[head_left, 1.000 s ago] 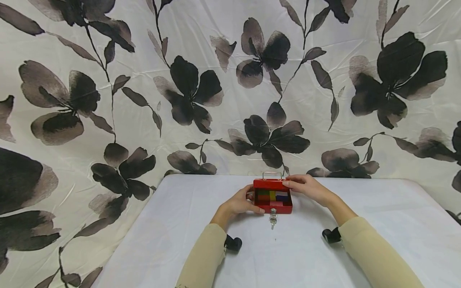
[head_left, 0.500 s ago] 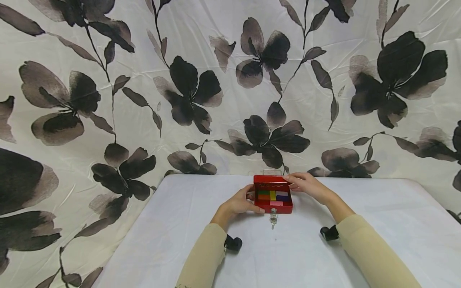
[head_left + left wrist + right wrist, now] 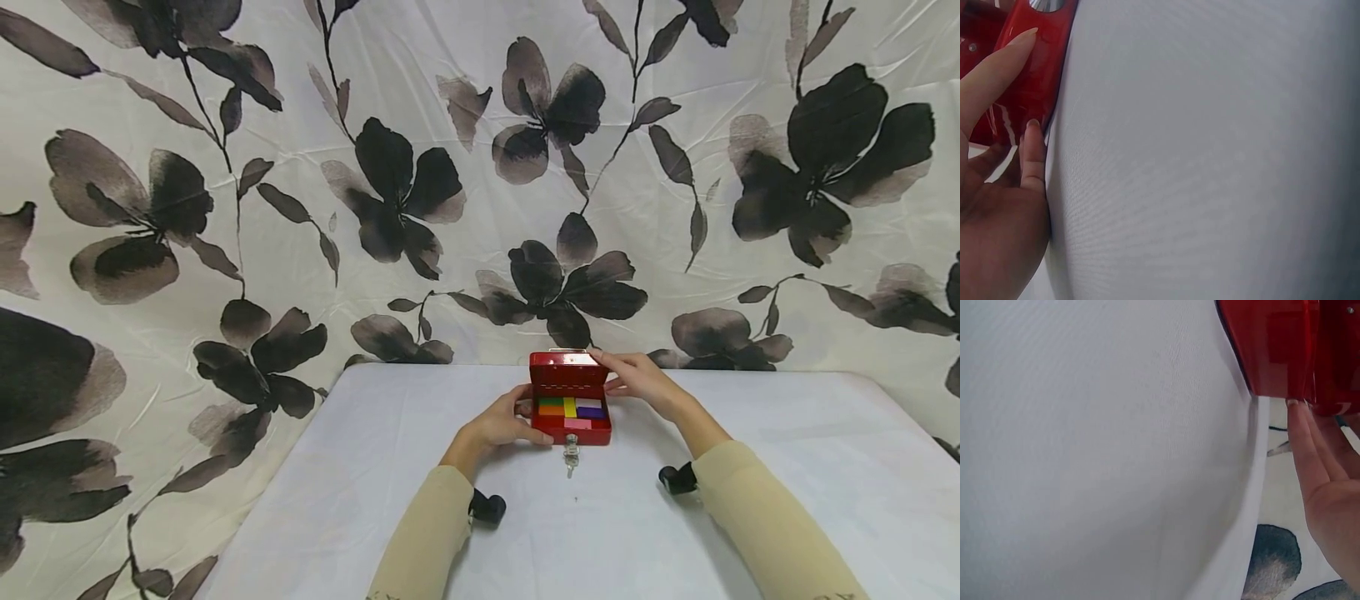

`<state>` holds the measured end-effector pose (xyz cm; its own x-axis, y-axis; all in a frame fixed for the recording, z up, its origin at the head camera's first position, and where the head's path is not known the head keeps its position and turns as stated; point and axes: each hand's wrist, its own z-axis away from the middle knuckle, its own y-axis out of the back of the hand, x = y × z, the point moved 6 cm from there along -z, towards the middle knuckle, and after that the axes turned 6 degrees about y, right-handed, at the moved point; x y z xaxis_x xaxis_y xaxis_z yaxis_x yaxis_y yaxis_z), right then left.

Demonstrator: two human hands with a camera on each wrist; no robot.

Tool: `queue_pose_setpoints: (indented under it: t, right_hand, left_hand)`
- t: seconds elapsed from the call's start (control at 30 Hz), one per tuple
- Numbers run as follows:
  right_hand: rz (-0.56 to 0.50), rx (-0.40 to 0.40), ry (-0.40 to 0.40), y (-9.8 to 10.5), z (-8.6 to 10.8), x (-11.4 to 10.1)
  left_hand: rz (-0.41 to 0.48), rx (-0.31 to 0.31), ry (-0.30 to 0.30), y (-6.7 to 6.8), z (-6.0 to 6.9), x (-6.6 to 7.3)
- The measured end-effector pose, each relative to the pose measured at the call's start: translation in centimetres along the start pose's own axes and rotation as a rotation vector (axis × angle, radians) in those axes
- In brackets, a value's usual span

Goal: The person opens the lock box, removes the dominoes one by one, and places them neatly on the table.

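Note:
A small red cash box (image 3: 555,435) stands on the white table with its lid (image 3: 567,369) raised. Inside lie colored blocks (image 3: 577,422) in orange, green, yellow, white, purple and pink. Keys (image 3: 572,460) hang from the lock at its front. My left hand (image 3: 501,418) grips the box's left front corner, its thumb (image 3: 1007,65) on the front wall and the other fingers along the side. At the upper right of the box, my right hand (image 3: 637,381) holds the edge of the lid. In the right wrist view, fingers (image 3: 1307,447) reach the box's side.
The white-covered table (image 3: 375,433) runs back to a light cloth (image 3: 420,67) with dark flower prints, hanging upright close behind the box. A black camera mount (image 3: 487,508) sits at the left wrist, another camera mount (image 3: 677,478) at the right.
The lid has swung farther up and back with my right hand, showing its inner side and more of the blocks. The left hand keeps its hold on the box.

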<state>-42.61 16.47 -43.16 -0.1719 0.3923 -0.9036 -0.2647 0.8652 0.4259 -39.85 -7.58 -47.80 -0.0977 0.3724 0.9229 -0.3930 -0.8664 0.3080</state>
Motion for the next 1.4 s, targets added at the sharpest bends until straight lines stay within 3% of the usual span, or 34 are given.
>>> queue_pose_setpoints:
  t: [0.5,0.7,1.4]
  right_hand:
    - [-0.070,0.117,-0.141,0.0,-0.8,0.5]
    - [-0.079,0.141,-0.142,-0.1,-1.1,0.7]
    - [-0.094,0.170,-0.209,-0.1,-2.0,0.7]
  left_hand:
    - [-0.021,0.009,0.028,-0.1,-0.1,-0.2]
    - [-0.002,0.017,0.052,-0.1,-0.1,-0.5]
    - [-0.018,0.034,0.050,0.0,-0.1,-0.5]
